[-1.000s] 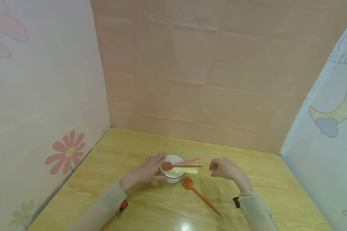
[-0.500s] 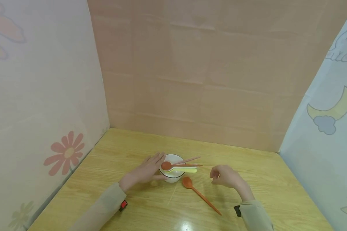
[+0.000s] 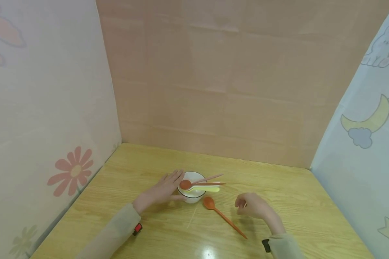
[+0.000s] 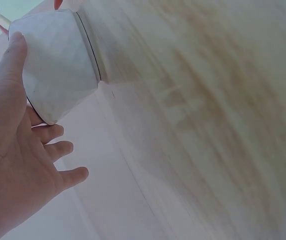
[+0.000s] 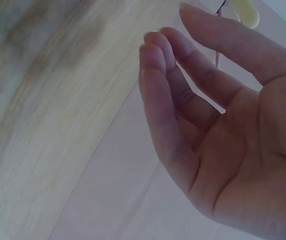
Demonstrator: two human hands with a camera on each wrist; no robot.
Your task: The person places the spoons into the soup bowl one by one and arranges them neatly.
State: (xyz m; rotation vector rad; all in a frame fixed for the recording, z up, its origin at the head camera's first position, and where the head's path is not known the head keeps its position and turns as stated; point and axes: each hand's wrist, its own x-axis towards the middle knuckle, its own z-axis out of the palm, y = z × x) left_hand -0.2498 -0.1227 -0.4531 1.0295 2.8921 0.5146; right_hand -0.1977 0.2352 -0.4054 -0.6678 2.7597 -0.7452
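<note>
My left hand rests against the left side of a white bowl with a dark rim, its fingers fairly straight. In the left wrist view the thumb lies along the bowl's wall and several fingertips stick out past the rim. Across the bowl lie an orange spoon, a yellow-handled utensil and a pink handle, all pointing right; a white one shows partly beneath. A second orange spoon lies on the table. To its right, my right hand hovers, loosely curled around nothing.
The wooden table meets a tan backdrop at the rear. Pale printed walls stand on the left and right. A thin pale line runs on the tabletop in front of the bowl.
My right hand has moved toward the near edge of the table, staying right of the loose orange spoon. The left hand, the bowl and the utensils keep their places; the head view shifts slightly.
</note>
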